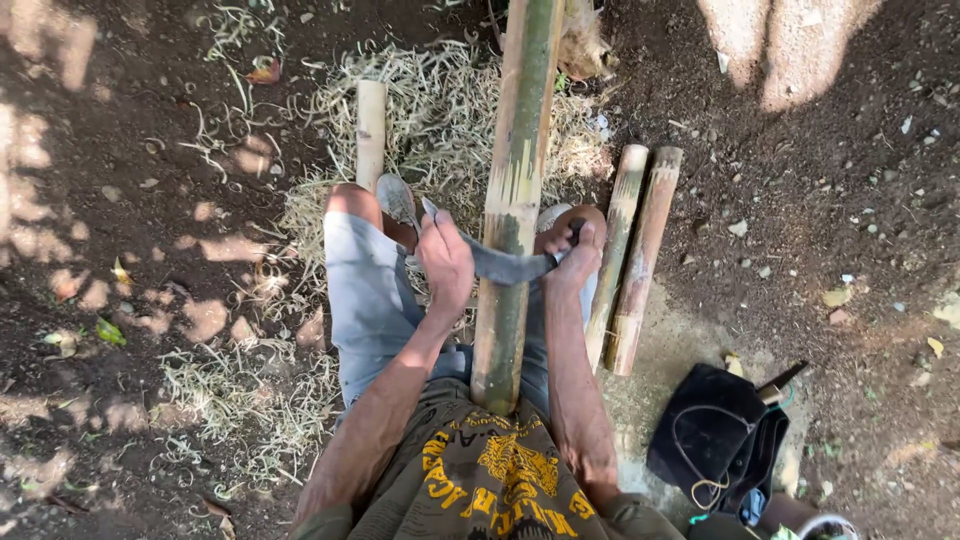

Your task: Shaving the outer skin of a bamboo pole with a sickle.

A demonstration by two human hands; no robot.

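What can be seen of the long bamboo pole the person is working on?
The bamboo pole is thick, green-yellow and mottled, with pale scraped streaks near its middle. It runs from the person's belly, between the knees, up past the top edge. A curved dark blade lies across it, held at each end by the left hand and right hand. Pale shavings cover the ground beneath it. Two shorter bamboo pieces lie just right of it.
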